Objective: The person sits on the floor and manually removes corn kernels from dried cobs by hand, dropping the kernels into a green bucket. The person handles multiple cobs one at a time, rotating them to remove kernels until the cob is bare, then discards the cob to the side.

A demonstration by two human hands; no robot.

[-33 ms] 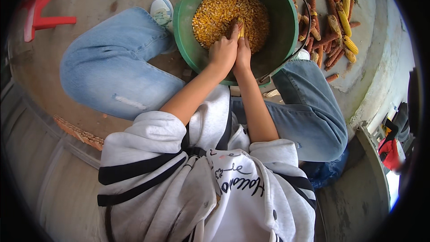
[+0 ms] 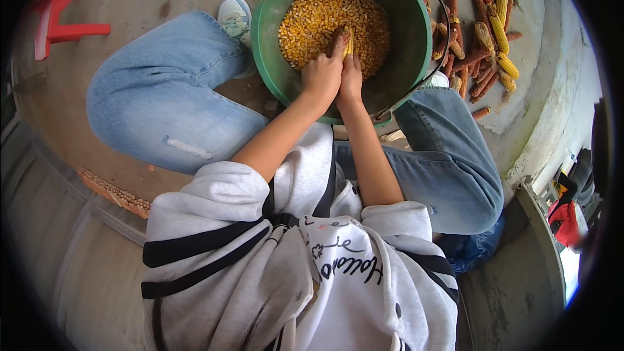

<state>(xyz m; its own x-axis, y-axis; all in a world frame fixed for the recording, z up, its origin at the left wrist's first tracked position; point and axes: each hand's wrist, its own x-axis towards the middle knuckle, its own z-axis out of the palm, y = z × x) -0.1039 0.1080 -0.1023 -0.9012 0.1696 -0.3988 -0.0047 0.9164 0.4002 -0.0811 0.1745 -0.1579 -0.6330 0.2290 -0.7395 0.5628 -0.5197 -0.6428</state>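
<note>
I see my left hand (image 2: 320, 78) and right hand (image 2: 351, 81) pressed together, both wrapped around a yellow corn cob (image 2: 348, 42) whose long axis points away from me, over the loose kernels (image 2: 325, 16) in the green basin (image 2: 273, 71), bare cobs (image 2: 478, 19) piled far right.

No visible change: hands (image 2: 335, 77) clasped on cob (image 2: 348, 42) over kernels (image 2: 325, 16) in basin (image 2: 276, 65), as before.

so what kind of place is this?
Probably a farmyard or rural work area: bare concrete floor, a large round green plastic basin of loose yellow maize kernels, and stripped reddish-brown cobs piled beside it. Both hands grip a yellow cob.
</note>
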